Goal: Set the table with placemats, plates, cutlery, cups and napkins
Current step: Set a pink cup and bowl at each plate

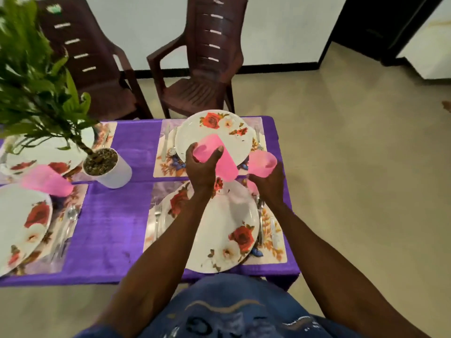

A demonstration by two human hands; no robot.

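No text, label, brand or number can be read here. The only lettering is pale print on the front of the person's blue shirt (234, 311), at the bottom edge of the view below the purple tablecloth (127, 147); it is seen from above, cut off and blurred, so no word can be made out. A small green and white mark sits on the top of the dark chair (80, 52) beyond the tablecloth's far edge, too blurred to tell whether it carries writing.
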